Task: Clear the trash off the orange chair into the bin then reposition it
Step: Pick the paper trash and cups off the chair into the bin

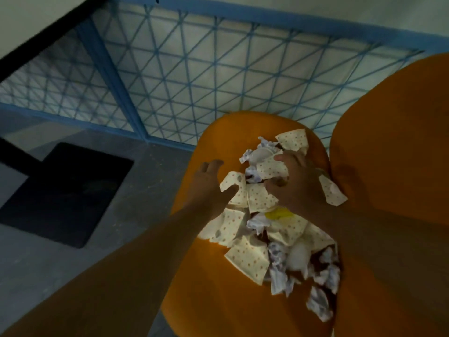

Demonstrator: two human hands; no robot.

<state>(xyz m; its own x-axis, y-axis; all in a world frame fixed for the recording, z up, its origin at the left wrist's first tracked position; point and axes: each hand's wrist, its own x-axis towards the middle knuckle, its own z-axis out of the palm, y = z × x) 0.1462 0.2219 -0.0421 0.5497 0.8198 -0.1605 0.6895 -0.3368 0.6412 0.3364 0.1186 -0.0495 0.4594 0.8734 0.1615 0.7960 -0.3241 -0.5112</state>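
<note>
One orange chair fills the lower right of the frame, its seat toward the centre and its backrest rising at the right edge. A heap of trash lies along the seat from centre frame down toward the lower right, pressed against the base of the backrest, probably because the seat dips there and loose scraps slide to the low side. The heap holds at least eight cream paper napkins with red dots, several crumpled white paper balls, perhaps six or more, though blur and overlap prevent an exact count, and one small yellow scrap.

Two bare hands work the pile. The right hand sits on the upper part of the heap with fingers curled around a dotted napkin and some white paper, gathering a handful. The left hand is spread wide at the heap's left edge, thumb touching a napkin, holding nothing, likely placed to scoop or to stop pieces sliding off the seat.

No bin is in view. Behind the chair runs one blue wire-mesh panel; one black floor mat lies at the left.
</note>
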